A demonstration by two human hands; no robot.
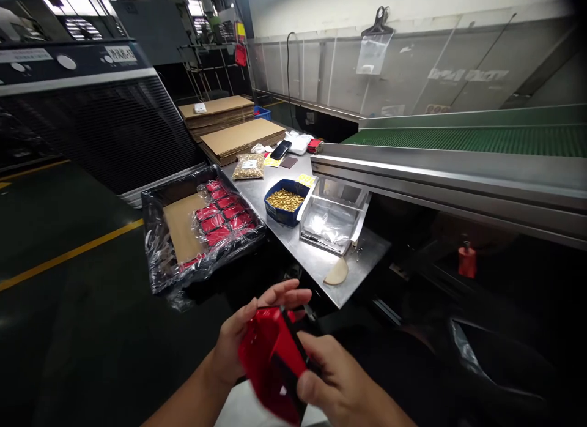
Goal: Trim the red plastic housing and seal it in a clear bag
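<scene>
Low in the view, both my hands hold a red case (270, 360) with a black edge. My left hand (245, 332) wraps around its left side, fingers curled over the top. Gripping the right side from below is my right hand (342, 384). Ahead on the steel table (321, 265) sits a blue tray of small brass parts (284, 202) beside a clear plastic tray (331, 222). A black crate lined with plastic film (158, 243) holds several red cases (222, 216) and a cardboard sheet.
A bag of brass parts (248, 166), a phone (280, 150) and stacks of flat cardboard (241, 138) lie farther back. A green conveyor belt (468, 138) with a steel frame runs along the right. A large dark machine (92, 109) stands on the left.
</scene>
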